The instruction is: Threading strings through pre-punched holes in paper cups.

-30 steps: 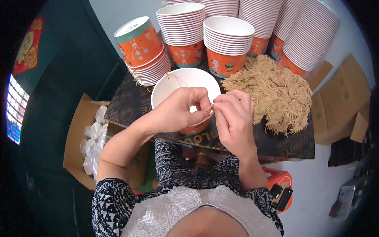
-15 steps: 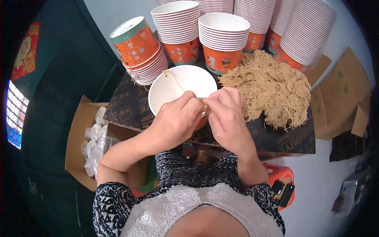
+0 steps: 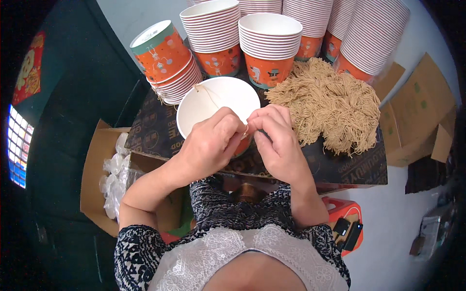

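Observation:
A white-lined paper bucket (image 3: pixel 194 114) with an orange outside leans toward me on the dark board. Thin tan string (image 3: pixel 209 97) runs from a hole in its far rim down across the inside. At the near rim, my left hand (image 3: pixel 213 140) pinches a loop of the string. Close beside it, my right hand (image 3: pixel 277 138) also has its fingertips closed on the string, with the thumb and index finger drawn together. The exact twist of the string is partly hidden by my fingers.
A large heap of cut tan strings (image 3: pixel 335 109) lies right of the bucket. Nested paper buckets (image 3: pixel 270 48) stand in tall stacks behind; an upside-down stack (image 3: pixel 167 60) is at left. A cardboard box (image 3: pixel 104 179) with clear plastic-wrapped items sits lower left, a red stool (image 3: pixel 347 223) lower right.
My hands have drawn slightly apart at the near rim, the right fingers lifting off the left ones. The whole view has shifted a little.

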A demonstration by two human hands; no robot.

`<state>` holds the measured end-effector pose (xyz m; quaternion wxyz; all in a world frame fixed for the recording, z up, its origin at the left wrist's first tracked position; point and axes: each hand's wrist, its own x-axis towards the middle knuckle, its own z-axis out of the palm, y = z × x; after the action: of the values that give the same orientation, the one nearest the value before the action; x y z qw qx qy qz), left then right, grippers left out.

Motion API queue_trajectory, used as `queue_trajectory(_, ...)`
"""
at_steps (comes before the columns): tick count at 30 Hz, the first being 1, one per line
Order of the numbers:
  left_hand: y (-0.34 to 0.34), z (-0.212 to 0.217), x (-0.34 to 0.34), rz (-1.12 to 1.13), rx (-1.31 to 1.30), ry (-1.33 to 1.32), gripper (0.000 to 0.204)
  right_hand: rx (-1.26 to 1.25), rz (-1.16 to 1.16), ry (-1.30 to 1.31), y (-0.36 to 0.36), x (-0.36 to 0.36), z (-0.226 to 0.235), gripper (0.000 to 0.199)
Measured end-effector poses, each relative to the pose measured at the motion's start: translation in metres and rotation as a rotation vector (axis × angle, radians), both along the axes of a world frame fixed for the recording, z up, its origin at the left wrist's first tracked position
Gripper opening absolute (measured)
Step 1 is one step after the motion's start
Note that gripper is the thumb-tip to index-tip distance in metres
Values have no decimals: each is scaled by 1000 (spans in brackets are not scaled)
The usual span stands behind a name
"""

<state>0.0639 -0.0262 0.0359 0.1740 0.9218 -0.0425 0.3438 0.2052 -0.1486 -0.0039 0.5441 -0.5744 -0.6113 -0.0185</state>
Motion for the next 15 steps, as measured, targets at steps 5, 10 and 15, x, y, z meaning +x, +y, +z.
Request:
queue_trajectory(5,2,0,0,-2,-52,39,22,13,-1,25,1,0,-3,13)
queue_trajectory(10,5,-1,-1,22,-149,88,21,24,-60,-31,5,-4,-1,12)
queue_trajectory(15,4,2,-1,24,-130,96,20,14,-63,-36,6,-4,0,11)
